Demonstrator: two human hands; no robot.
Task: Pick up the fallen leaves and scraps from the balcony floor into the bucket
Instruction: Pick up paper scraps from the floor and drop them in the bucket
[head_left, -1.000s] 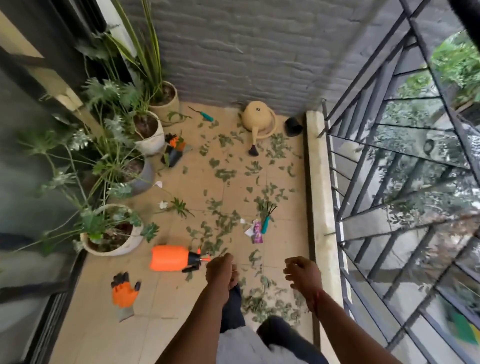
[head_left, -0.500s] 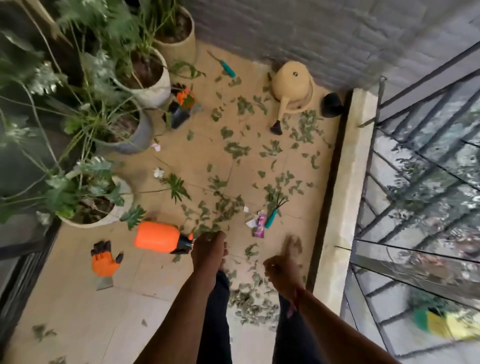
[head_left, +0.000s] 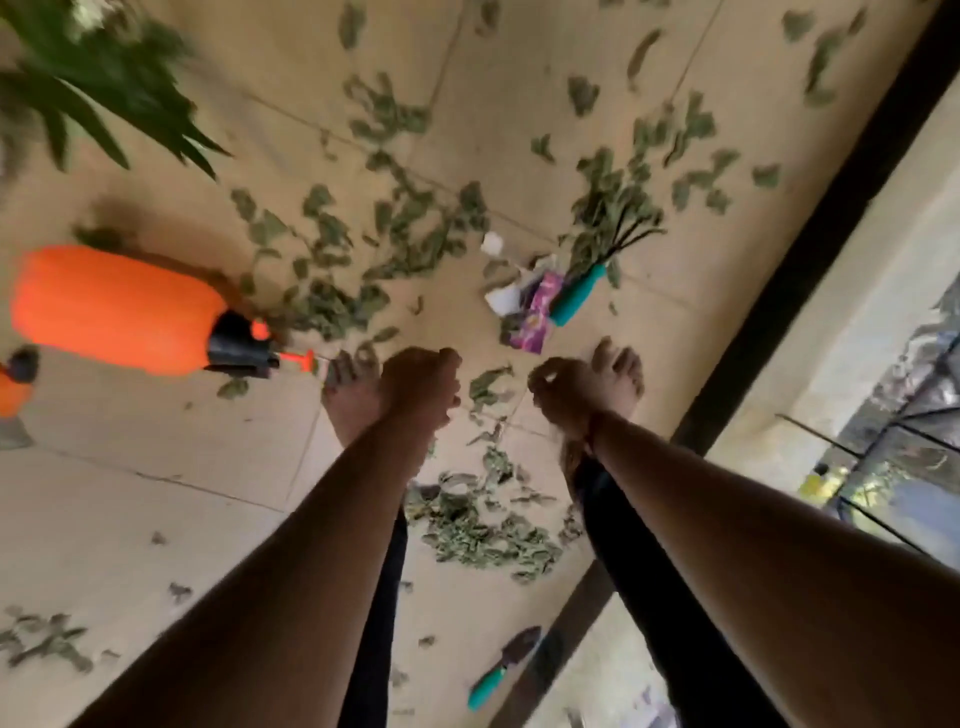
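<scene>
Both arms had dropped toward the floor as the view tipped down. Nearer than the orange sprayer (head_left: 114, 306), a leaf pile (head_left: 483, 530) lay ungathered. Left hand (head_left: 418, 387) and right hand (head_left: 563, 400) hung curled, contents unclear. Beyond the sprayer, scattered leaves (head_left: 363, 244) remained; no bucket showed.

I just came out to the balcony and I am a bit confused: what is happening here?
A person stands barefoot on the tiled floor, both arms stretched downward. The left hand and right hand are curled above the scattered leaves; the blur hides whether they hold anything. An orange sprayer, a teal-handled rake and a purple wrapper lie on the floor too. No bucket is in view.
</scene>
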